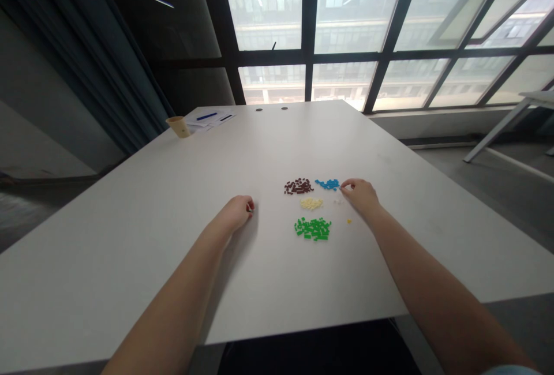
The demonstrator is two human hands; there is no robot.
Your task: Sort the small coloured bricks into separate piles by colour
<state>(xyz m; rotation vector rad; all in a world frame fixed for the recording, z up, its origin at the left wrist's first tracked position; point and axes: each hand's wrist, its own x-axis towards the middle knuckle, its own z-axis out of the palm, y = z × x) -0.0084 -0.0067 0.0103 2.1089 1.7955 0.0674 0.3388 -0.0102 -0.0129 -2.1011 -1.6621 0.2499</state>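
Small toy building bricks lie sorted by colour on the white table (268,150). The dark brown pile (298,186) and the blue pile (329,184) are at the back, the pale yellow pile (311,203) in the middle, the green pile (312,229) nearest me. My right hand (361,195) is closed in a pinch at the right edge of the blue bricks; what its fingertips hold is too small to tell. Left of the piles, my left hand (238,212) rests on the table with curled fingers around something small that I cannot make out.
A lone yellow brick (349,221) and a few pale, clear-looking pieces (338,202) lie near my right hand. Farther off at the left are a paper cup (179,127), papers (216,120) and a blue pen (206,116). Windows stand behind the table.
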